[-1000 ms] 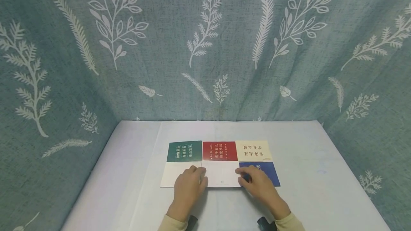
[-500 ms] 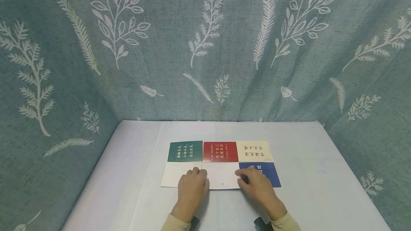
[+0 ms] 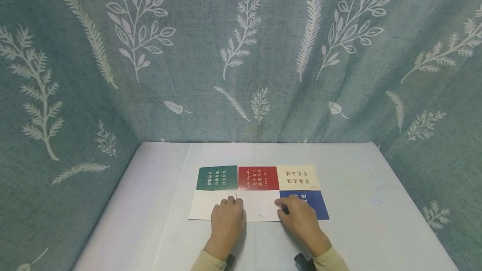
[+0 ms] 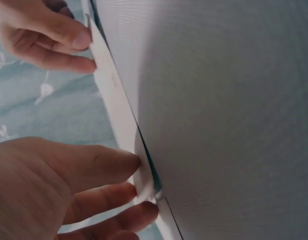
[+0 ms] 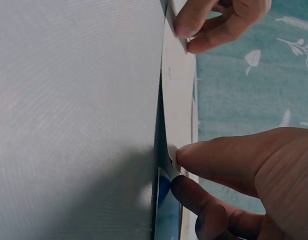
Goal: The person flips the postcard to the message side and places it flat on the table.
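A white card [image 3: 259, 205] with a small printed mark lies in the front row's middle. My left hand [image 3: 227, 221] holds its left edge, the thumb [image 4: 111, 162] on its face in the left wrist view. At the card's right corner my right hand [image 3: 300, 217] pinches it between thumb [image 5: 209, 155] and index finger. A thin gap shows under its near edge in the right wrist view. Left of it sits a cream card [image 3: 205, 206], right of it a blue card [image 3: 318, 204], partly covered by my right hand.
Behind them runs a row of a green card [image 3: 217, 178], a red card [image 3: 258, 178] and a pale yellow card [image 3: 298, 177]. All lie on a white table [image 3: 357, 221]. A leaf-patterned teal curtain [image 3: 188, 53] closes the back and sides.
My left hand has moved slightly right and its fingers have drawn closer together. The right hand has drifted slightly left, and the white card has come a little nearer, up against the cream card.
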`<state>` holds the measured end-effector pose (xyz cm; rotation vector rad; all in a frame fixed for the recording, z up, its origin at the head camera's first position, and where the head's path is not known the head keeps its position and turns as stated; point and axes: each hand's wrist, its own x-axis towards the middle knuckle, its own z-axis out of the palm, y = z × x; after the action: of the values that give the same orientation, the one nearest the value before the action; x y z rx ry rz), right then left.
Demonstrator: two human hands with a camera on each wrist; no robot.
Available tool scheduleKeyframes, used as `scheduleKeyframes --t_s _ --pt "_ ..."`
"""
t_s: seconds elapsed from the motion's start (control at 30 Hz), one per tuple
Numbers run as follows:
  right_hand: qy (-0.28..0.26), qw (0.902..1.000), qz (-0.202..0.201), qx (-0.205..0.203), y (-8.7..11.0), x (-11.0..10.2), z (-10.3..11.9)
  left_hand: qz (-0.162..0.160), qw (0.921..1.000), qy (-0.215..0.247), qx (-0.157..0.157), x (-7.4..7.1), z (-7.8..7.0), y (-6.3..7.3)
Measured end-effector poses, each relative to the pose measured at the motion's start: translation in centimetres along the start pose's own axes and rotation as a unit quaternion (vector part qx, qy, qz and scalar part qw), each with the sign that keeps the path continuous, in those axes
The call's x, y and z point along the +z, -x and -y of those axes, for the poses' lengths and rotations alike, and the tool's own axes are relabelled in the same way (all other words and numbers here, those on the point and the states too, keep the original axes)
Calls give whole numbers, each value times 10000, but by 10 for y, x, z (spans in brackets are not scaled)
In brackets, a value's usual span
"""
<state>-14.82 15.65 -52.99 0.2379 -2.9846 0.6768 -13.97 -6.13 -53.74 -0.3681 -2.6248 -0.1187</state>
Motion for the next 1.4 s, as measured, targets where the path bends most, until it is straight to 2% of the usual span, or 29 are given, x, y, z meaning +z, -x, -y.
scheduleKeyframes --t_s 0.23,0.57,1.17,1.4 --pt "68 9999 -126 -1 0 1 1 51 10000 -70 -46 1 -1 0" --pt "-1 9999 -100 71 0 3 1 -86 9999 -8 -66 0 -2 -1" --pt "-89 9999 -127 35 0 7 1 275 9994 -92 -175 0 -2 -1" --pt "-145 9986 -513 12 6 -2 -5 193 9996 -14 -195 2 -1 -1"
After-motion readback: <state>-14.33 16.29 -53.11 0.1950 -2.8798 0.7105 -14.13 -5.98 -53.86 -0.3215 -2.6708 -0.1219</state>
